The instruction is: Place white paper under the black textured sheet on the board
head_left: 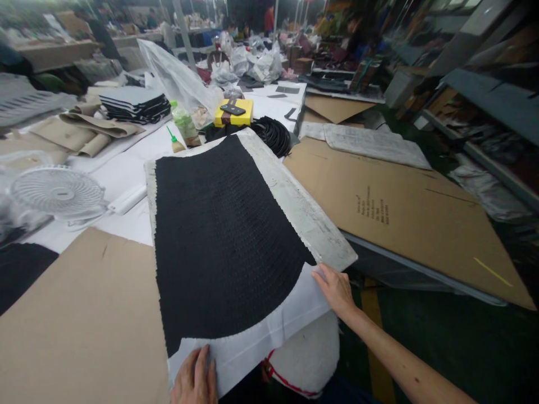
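Note:
A black textured sheet [223,241], leather-like with jagged edges, lies on a pale worn board [303,219]. Along its near side runs a white sheet [252,336] with a curved upper edge; whether it is separate or the black sheet's turned-back underside I cannot tell. My right hand [337,289] is closed on the right corner of this white strip, thumb and fingers pinching it. At the near left corner, my left hand [194,377] is closed over the strip, fingers on top and thumb hidden.
Brown cardboard [92,314] lies at the left, with a white fan [61,193] beyond it. Behind the board are a green bottle [184,124], a yellow box [242,112] and coiled black cord [273,134]. A large cardboard sheet [391,207] lies to the right.

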Tool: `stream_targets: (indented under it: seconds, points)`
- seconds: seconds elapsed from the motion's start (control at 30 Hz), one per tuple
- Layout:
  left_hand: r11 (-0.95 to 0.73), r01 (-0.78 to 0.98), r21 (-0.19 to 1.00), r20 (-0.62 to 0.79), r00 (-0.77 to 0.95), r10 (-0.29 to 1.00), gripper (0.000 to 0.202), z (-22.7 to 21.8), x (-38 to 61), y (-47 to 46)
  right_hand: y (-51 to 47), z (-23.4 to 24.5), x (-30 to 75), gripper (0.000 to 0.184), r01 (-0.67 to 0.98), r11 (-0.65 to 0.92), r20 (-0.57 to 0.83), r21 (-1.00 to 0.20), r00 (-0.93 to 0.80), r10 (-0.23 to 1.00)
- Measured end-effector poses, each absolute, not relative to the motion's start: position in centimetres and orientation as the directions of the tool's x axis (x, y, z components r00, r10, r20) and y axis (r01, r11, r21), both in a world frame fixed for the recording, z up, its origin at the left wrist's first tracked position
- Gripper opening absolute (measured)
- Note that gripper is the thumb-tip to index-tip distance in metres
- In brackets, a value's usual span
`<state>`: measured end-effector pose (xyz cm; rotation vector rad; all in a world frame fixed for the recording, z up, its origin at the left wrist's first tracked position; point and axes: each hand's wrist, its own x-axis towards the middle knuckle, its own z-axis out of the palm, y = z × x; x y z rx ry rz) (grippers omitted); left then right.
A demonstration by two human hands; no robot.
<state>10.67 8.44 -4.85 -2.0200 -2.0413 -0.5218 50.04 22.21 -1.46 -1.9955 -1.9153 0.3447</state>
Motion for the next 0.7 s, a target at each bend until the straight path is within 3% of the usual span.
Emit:
stream_targets:
  seconds: [0.13, 0.23, 0.47, 0.7]
  points:
    - [0.01, 0.988, 0.156, 0.295, -0.056, 0.954, 0.029, -2.4, 11.3, 8.2, 22.0, -2.3, 50.6, 0.041, 0.897, -0.019, 0.066, -0.442, 0.054, 0.996]
    - [0.078, 0.986, 0.148, 0.221, -0.11, 0.969, 0.031, -0.9, 12.3, 8.3, 22.4, -3.6, 51.3, 0.048, 0.921, -0.03, 0.097, -0.387, 0.073, 0.993]
    - [0.135, 0.976, 0.172, 0.192, -0.167, 0.967, 0.033, -1.0, 12.8, 8.0, 23.1, -4.0, 51.5, 0.047, 0.874, -0.088, 0.018, -0.478, 0.11, 0.994]
    - [0.113, 0.979, 0.168, 0.191, -0.145, 0.971, 0.04, -1.7, 12.1, 7.6, 22.9, -3.3, 51.0, 0.044, 0.889, -0.033, 0.066, -0.456, 0.071, 0.995]
